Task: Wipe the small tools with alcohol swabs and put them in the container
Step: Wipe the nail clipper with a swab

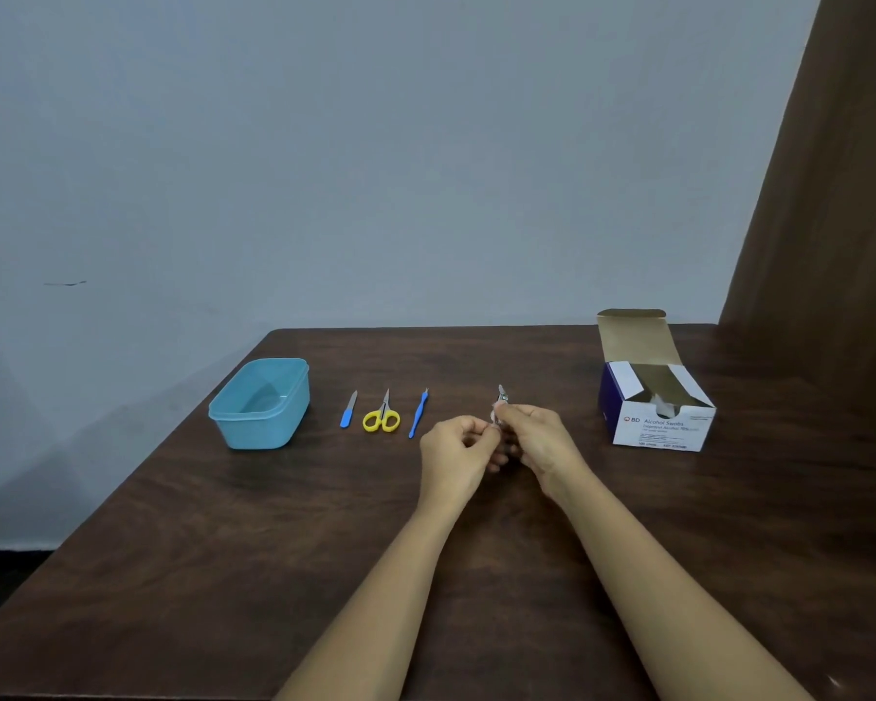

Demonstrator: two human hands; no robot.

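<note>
At centre frame our right hand [537,437] pinches a small metal tool [500,394], its tip upright; our left hand [456,447] curls its fingers onto the tool's lower end. Left of the hands lie a pick [419,413], scissors [381,418] and file [348,410]; farther left stands the container [261,430]; at right, the open swab box [663,432].

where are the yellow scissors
In the head view, the yellow scissors lie on the table left of centre, between the blue file and the blue-handled tool.
</note>
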